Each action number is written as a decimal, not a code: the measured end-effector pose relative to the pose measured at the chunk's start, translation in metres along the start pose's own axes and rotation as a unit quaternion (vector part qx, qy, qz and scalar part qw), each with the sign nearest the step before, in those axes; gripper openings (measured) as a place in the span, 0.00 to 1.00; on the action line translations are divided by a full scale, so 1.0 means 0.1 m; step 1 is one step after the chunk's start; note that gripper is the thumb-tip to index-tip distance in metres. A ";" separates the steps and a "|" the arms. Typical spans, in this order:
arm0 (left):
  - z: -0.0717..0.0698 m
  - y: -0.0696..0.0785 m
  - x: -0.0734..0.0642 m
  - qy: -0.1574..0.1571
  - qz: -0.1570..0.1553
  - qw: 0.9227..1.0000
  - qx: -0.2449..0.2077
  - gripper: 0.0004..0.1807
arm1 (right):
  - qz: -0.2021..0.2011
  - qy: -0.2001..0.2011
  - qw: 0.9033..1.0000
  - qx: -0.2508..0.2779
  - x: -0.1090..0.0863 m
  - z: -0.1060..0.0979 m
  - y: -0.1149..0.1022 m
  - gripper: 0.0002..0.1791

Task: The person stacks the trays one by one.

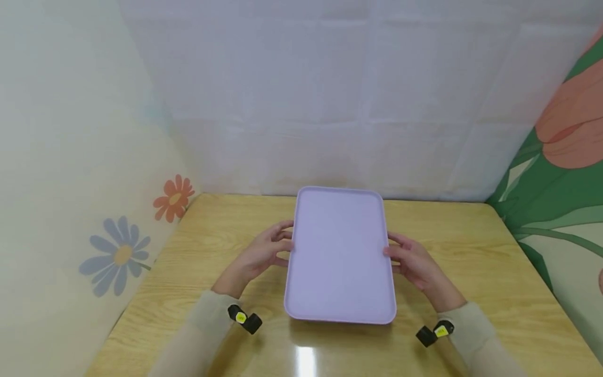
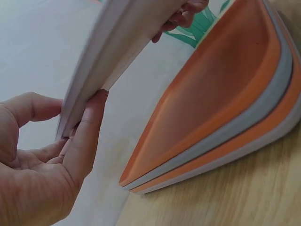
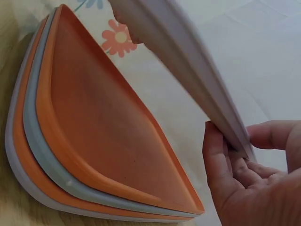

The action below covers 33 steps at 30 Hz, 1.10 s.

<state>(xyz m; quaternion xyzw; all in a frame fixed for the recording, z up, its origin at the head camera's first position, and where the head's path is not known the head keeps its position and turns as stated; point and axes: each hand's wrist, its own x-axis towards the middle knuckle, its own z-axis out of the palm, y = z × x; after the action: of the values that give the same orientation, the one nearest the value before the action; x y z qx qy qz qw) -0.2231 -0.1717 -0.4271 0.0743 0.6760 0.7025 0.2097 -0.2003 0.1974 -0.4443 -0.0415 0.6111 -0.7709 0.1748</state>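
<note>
A lavender rectangular tray (image 1: 340, 256) with rounded corners and a low rim hangs level or nearly so above the table. My left hand (image 1: 264, 252) grips its left long edge, thumb at the rim and fingers underneath. On the opposite long edge my right hand (image 1: 414, 262) pinches the rim the same way. Both wrist views show a stack of trays below the held one, apart from it: an orange tray (image 2: 211, 89) on top, then a grey-blue tray (image 3: 34, 113), another orange tray (image 3: 19, 127) and a pale tray (image 3: 11, 155) at the bottom. In the head view the lavender tray hides this stack.
The light wood table (image 1: 226, 220) carries the stack. A white cloth (image 1: 330, 94) hangs behind its back edge. Flower-painted panels stand at both sides, with a blue flower (image 1: 122, 255) on the left and a large pink tulip (image 1: 574, 120) on the right.
</note>
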 end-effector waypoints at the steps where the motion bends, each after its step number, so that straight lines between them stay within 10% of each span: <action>1: 0.00 -0.01 0.00 0.001 -0.001 1.000 0.003 0.38 | 0.001 0.006 1.000 -0.011 0.01 -0.01 0.01 0.36; 10: 0.01 -0.06 0.07 0.013 -0.012 1.000 0.022 0.38 | 0.020 0.062 0.994 -0.087 0.10 -0.03 0.00 0.37; 33: 0.00 -0.26 0.28 0.021 -0.026 0.998 0.053 0.41 | 0.034 0.061 0.992 -0.104 0.27 -0.15 0.14 0.36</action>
<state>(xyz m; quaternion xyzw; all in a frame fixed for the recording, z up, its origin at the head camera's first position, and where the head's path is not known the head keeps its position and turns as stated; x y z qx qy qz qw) -0.2432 -0.1606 -0.4575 0.0525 0.7182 0.6616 0.2092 -0.2269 0.2002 -0.4652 0.0085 0.6989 -0.6975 0.1581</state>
